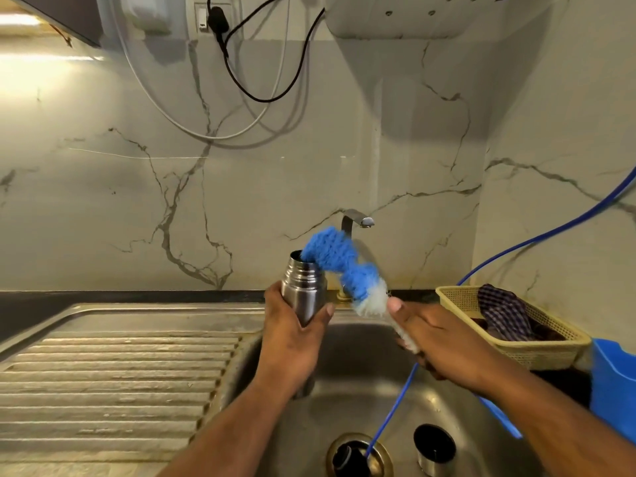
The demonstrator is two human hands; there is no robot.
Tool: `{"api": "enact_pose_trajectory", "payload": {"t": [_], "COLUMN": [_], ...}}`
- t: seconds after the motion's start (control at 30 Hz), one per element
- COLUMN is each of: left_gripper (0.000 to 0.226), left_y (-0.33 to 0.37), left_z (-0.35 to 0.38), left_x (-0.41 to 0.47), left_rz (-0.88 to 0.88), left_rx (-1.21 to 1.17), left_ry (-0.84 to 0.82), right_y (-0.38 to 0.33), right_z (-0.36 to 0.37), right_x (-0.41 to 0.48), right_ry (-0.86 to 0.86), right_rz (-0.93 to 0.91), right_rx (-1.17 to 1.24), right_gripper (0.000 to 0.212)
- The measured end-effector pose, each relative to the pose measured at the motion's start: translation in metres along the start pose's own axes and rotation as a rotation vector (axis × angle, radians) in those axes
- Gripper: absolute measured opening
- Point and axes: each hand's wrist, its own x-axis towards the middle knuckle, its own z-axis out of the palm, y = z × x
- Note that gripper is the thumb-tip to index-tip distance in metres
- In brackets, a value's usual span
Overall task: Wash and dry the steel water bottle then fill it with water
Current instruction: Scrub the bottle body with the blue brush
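Steel bottle (303,289) gripped by left hand (292,339) over sink (347,404); brush (334,256) gripped by right hand (437,339); marble wall (241,201) behind.

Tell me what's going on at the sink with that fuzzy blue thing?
A person is cleaning a steel water bottle over the sink. The left hand grips the bottle's body, and the right hand holds a blue and white bottle brush, bent over so its blue tip pokes into the bottle's mouth. No water shows coming from the tap. A steel cap sits in the basin near the drain.
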Motion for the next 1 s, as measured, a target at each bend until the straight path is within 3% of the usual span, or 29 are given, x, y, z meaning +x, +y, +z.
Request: {"api": "enact_pose_trajectory", "payload": {"t": [0.17, 0.33, 0.43, 0.6, 0.73, 0.83, 1.0], "left_gripper": [0.079, 0.080, 0.071, 0.062, 0.060, 0.057, 0.074], "left_y": [0.001, 0.001, -0.001, 0.004, 0.008, 0.013, 0.009], "left_z": [0.010, 0.007, 0.012, 0.012, 0.014, 0.016, 0.010], "left_x": [-0.009, -0.006, -0.011, -0.008, -0.014, -0.013, -0.012], "left_rz": [0.038, 0.064, 0.061, -0.016, 0.044, 0.027, 0.063], "left_rx": [0.040, 0.043, 0.103, -0.042, 0.061, 0.005, 0.089], "left_ry": [-0.121, -0.112, -0.245, -0.202, -0.298, -0.249, -0.208], "right_y": [-0.008, 0.001, -0.003, -0.004, -0.005, -0.006, -0.007], "right_z": [0.022, 0.019, 0.023, 0.029, 0.026, 0.029, 0.028], "right_x": [0.012, 0.001, 0.011, 0.001, 0.017, 0.006, 0.015], "right_ry": [0.126, 0.037, 0.120, 0.097, 0.261, 0.260, 0.395], "right_rz": [0.001, 0.095, 0.101, 0.027, 0.038, -0.054, -0.106], "right_rx": [0.041, 0.238, 0.297, 0.246, 0.207, 0.126, 0.036], "right_gripper": [0.035, 0.035, 0.031, 0.031, 0.037, 0.038, 0.053]}}
